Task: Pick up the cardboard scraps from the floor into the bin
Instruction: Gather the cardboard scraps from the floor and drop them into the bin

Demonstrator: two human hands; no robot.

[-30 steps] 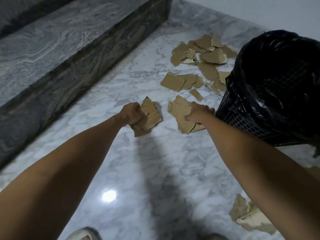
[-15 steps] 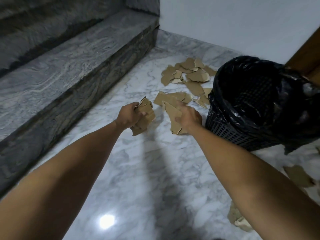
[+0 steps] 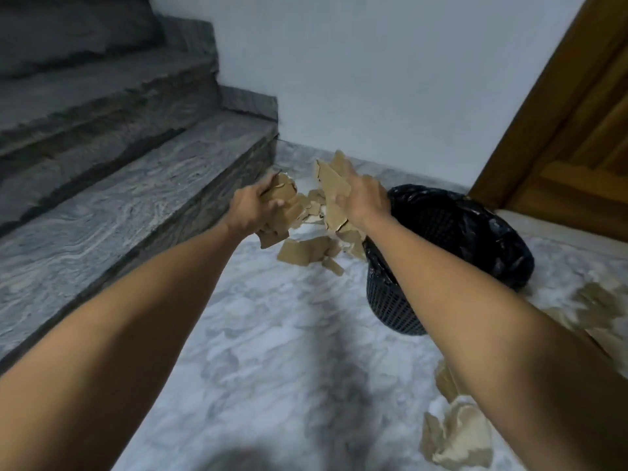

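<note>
My left hand (image 3: 253, 209) grips a wad of brown cardboard scraps (image 3: 283, 212), held above the floor. My right hand (image 3: 365, 198) grips a long torn cardboard piece (image 3: 333, 195), lifted just left of the bin. The bin (image 3: 452, 239) is a black mesh basket lined with a black bag, standing on the marble floor to the right of both hands. More scraps (image 3: 306, 253) lie on the floor below and behind my hands, partly hidden by them.
Grey stone stairs (image 3: 119, 185) rise on the left. A wooden door (image 3: 577, 137) stands at the right, a white wall behind. Crumpled scraps (image 3: 458, 433) lie near my right forearm and others (image 3: 591, 311) right of the bin.
Both hands have lifted their cardboard off the floor and risen. The view has tilted up, now showing the wall, door and whole bin.
</note>
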